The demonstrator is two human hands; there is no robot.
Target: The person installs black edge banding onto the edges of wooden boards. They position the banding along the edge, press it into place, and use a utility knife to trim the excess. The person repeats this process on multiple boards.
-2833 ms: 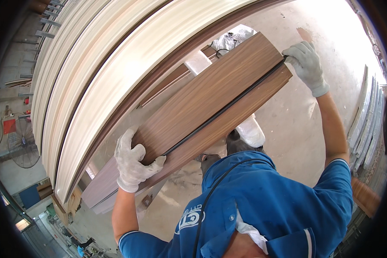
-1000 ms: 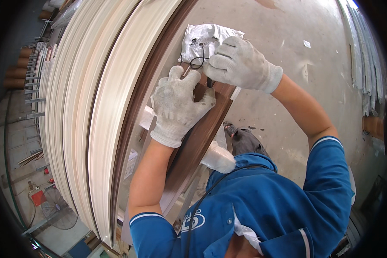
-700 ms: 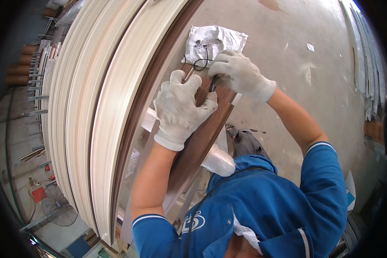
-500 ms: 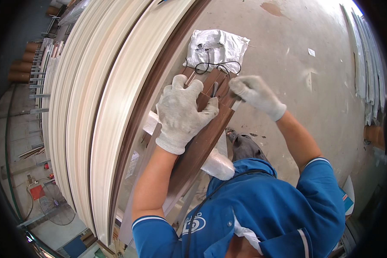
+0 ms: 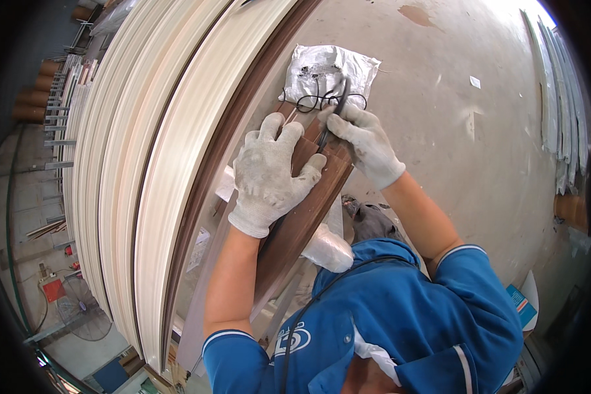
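My left hand point(image 5: 266, 174), in a pale work glove, lies with fingers spread on the dark brown board point(image 5: 308, 220), its thumb near the board's far end. In my gloved right hand point(image 5: 364, 141) is a slender black tool point(image 5: 343, 98). It slants up past the fingers, and its lower end reaches the end of the brown board. My grip hides part of it, so its exact kind does not show. Just beyond both hands, a black cord point(image 5: 306, 105) loops over the edge of a crumpled white sack point(image 5: 295, 72).
Long cream profiles point(image 5: 177, 157) with brown edging run along my left. A plastic-wrapped roll point(image 5: 331, 253) sits beside the board, close to my body. Wrapped lengths point(image 5: 555, 98) lean at the far right. A standing fan point(image 5: 85, 308) is at the lower left.
My right hand has moved left from the board's outer edge and taken hold of the black tool that lay on the boards. My left hand has shifted slightly left, still spread on the board.
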